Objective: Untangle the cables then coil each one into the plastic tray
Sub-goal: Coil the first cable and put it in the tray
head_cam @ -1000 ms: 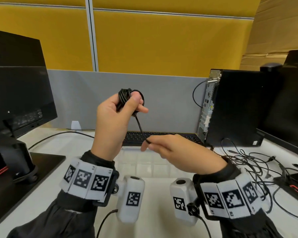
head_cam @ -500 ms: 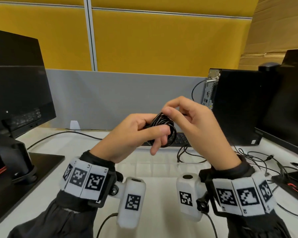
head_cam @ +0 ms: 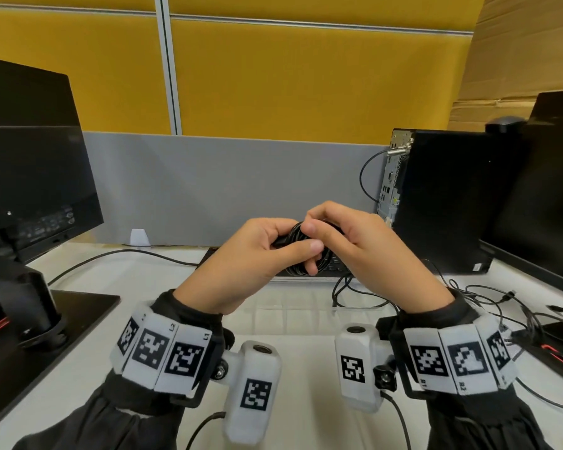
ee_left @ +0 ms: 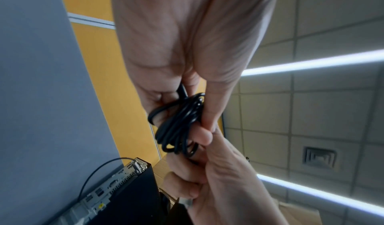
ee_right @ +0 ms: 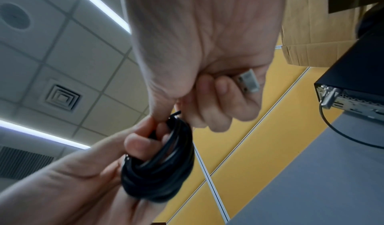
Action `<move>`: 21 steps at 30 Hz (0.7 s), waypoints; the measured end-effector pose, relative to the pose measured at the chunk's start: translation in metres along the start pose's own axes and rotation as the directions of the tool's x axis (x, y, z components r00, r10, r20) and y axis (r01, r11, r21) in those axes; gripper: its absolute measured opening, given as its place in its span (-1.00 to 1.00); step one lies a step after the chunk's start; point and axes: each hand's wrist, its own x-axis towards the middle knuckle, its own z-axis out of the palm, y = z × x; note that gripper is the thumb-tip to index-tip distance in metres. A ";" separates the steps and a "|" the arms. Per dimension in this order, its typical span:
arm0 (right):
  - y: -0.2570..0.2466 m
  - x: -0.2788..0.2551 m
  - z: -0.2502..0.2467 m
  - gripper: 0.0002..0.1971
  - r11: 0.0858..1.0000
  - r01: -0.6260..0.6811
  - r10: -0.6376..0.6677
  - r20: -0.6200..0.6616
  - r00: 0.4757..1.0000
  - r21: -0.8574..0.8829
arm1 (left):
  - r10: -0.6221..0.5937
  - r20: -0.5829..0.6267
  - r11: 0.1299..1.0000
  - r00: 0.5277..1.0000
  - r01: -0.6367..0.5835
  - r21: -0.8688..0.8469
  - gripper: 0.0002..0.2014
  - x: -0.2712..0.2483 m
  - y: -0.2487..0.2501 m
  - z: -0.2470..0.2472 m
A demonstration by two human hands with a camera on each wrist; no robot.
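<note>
A black cable coil sits between both hands, held in the air above the clear plastic tray. My left hand grips the coil with thumb across its front; the left wrist view shows the loops under its fingers. My right hand pinches the top of the coil with its thumb. Its curled fingers hold the cable's silver USB plug. A loose black cable lies at the tray's far edge.
A tangle of thin black cables lies on the white desk at right. A keyboard sits behind the hands, a PC tower and monitor at right, another monitor with its base at left.
The left hand came down with the coil from chest height. The right hand left the stretched tail, rose to the coil and now pinches it; the tail is wound in.
</note>
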 end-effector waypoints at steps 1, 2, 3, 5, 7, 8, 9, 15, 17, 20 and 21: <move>0.001 0.000 0.000 -0.84 1.000 0.008 -0.009 -0.019 1.000 -0.016 | 0.007 -0.017 1.000 1.000 -0.006 0.027 -0.85 0.000 0.001 0.001; 0.001 0.000 0.000 -0.85 1.000 0.013 -0.014 -0.035 0.999 -0.025 | 0.013 -0.033 0.998 0.999 -0.011 0.054 -0.85 -0.001 0.002 0.002; 0.001 0.001 0.000 -0.84 0.999 0.017 -0.019 -0.046 0.999 -0.036 | 0.016 -0.048 0.997 0.999 -0.012 0.079 -0.87 -0.001 0.003 0.003; 0.003 0.001 0.001 -0.76 0.997 0.029 -0.033 -0.059 0.998 -0.068 | 0.017 -0.068 0.994 0.998 -0.010 0.106 -0.88 -0.001 0.003 0.002; 0.005 0.002 0.003 -0.65 0.995 0.038 -0.046 -0.080 0.996 -0.094 | 0.016 -0.092 0.993 0.996 -0.005 0.118 -0.87 -0.001 0.003 0.002; 0.006 0.002 0.004 -0.58 0.994 0.037 -0.047 -0.095 0.994 -0.107 | 0.018 -0.113 0.992 0.993 -0.003 0.129 -0.86 0.000 0.002 0.002; 0.007 0.003 0.004 -0.51 0.992 0.033 -0.046 -0.107 0.993 -0.124 | 0.021 -0.134 0.990 0.991 -0.002 0.145 -0.86 0.000 0.001 0.001; 0.003 0.002 0.006 -0.54 0.990 -0.033 0.015 -0.128 0.992 -0.140 | 0.076 -0.089 0.930 0.993 -0.039 0.366 -0.59 0.001 -0.006 0.000; 0.001 0.002 0.005 -0.57 0.991 -0.030 0.011 -0.144 0.990 -0.131 | 0.067 -0.055 0.926 0.996 -0.042 0.376 -0.54 0.000 -0.005 -0.002; -0.002 0.002 0.008 -0.59 0.997 0.015 -0.030 -0.213 0.977 -0.074 | 0.114 -0.035 0.932 0.993 -0.095 0.350 -0.65 -0.001 -0.002 -0.001; -0.004 0.001 0.008 -0.62 0.998 0.024 -0.036 -0.219 0.975 -0.058 | 0.151 -0.058 0.912 0.987 -0.116 0.393 -0.70 -0.002 -0.001 -0.001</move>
